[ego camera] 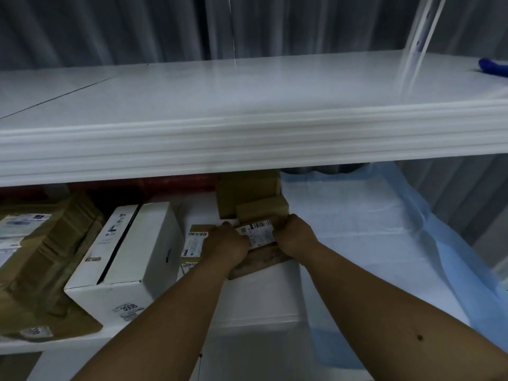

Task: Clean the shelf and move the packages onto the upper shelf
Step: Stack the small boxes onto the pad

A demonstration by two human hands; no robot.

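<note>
A small brown cardboard package (259,254) with a white barcode label lies on the lower shelf (261,303). My left hand (226,244) grips its left side and my right hand (295,237) grips its right side. Behind it stand two more brown boxes (247,193). A flat labelled package (193,244) lies just left of my left hand. To the left sit a white box (129,248) and a large brown box (41,257). The white upper shelf (247,100) spans the view above and holds no packages.
A blue object (493,67) lies at the far right of the upper shelf. A light blue sheet (384,229) covers the right part of the lower shelf. A clear pole (417,37) rises at upper right. Grey curtains hang behind.
</note>
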